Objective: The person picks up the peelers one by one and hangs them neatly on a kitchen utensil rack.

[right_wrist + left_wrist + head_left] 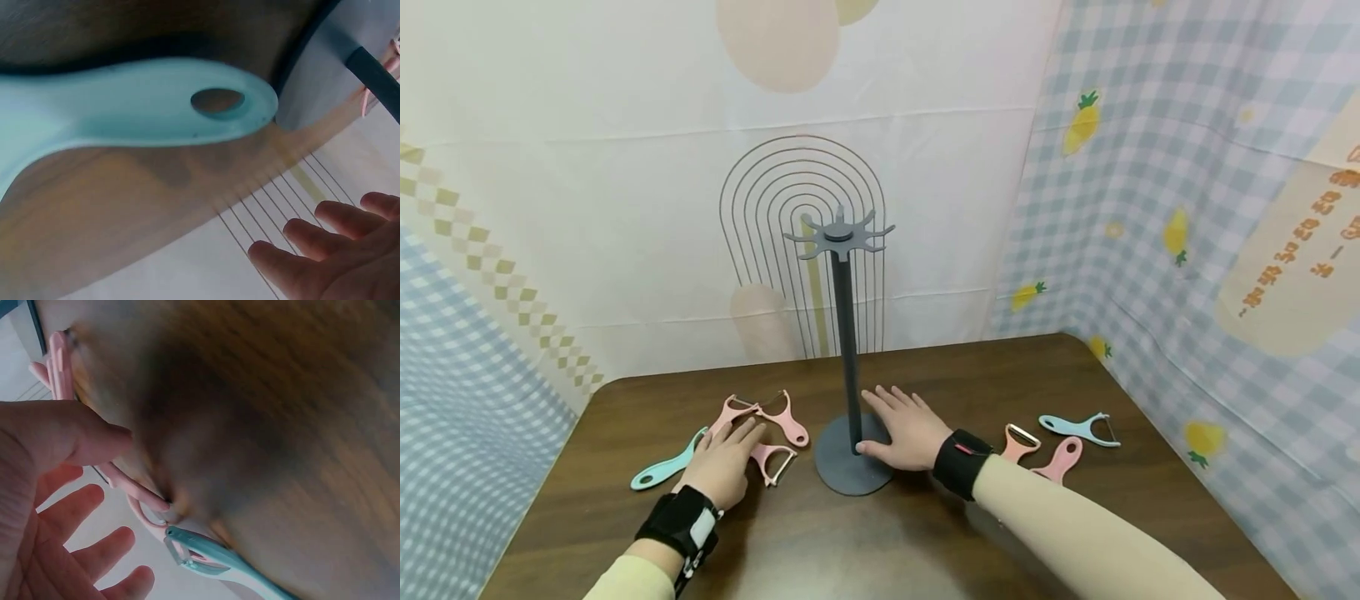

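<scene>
My left hand [718, 467] hovers low over a group of peelers on the left, its fingers spread and relaxed. Around it lie a teal peeler [664, 470] and several pink peelers [791, 427]; the hand covers part of them. The left wrist view shows the fingers apart, with a pink peeler [59, 369] beyond the thumb. My right hand [912, 430] reaches over the round base [837, 468] of a grey hook stand [846, 325], fingers extended and thumb beside the post. In the right wrist view, a teal peeler handle [150, 103] is close to the camera.
To the right lie a teal peeler [1075, 428], an orange-pink peeler [1013, 450] and a pink peeler [1063, 458], partly behind my right sleeve. The stand carries a ring of curved hooks [811, 240] on top. Cloth hangs around the brown table [865, 550].
</scene>
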Available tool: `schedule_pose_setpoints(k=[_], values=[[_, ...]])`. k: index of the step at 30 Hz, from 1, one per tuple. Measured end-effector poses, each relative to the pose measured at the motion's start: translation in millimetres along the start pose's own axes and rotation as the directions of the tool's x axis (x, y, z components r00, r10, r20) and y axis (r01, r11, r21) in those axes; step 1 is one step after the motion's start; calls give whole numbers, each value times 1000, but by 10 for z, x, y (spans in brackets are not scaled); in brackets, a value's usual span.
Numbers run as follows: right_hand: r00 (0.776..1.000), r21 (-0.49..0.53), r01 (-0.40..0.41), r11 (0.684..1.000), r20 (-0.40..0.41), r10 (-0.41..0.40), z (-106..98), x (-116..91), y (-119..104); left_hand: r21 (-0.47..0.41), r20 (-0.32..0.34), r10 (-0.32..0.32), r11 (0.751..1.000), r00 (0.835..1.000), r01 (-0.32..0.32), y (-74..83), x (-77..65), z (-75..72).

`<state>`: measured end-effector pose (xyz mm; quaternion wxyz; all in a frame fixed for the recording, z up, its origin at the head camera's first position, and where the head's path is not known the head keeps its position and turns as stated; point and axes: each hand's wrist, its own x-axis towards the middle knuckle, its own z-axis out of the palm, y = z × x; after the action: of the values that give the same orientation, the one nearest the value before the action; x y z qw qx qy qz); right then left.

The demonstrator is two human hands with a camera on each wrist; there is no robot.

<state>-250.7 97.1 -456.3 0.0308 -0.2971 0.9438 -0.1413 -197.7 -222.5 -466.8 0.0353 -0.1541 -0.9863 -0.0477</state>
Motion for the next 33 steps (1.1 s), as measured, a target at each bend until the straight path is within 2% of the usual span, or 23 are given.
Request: schedule_pose_setpoints(k=[7, 16, 23, 30, 33], values=[[996, 28, -7, 1000, 88, 4, 22, 104, -44, -4, 13, -25, 1000, 1000, 25, -22, 50, 60], [991, 68, 42, 997, 122, -50, 177, 290, -15, -16, 15, -39, 999, 999, 40, 10, 37, 37], [990, 64, 52, 997, 126, -60, 220, 361, -13, -20, -36, 10, 1000, 999, -11, -43, 28, 82], [989, -35, 99, 994, 116, -94, 195, 367, -123, -36, -102, 55, 998, 993, -58, -95, 17, 77], [991, -59, 87, 994, 109, -80, 226, 344, -115, -18, -112, 86, 996, 990, -88, -99, 40, 101]])
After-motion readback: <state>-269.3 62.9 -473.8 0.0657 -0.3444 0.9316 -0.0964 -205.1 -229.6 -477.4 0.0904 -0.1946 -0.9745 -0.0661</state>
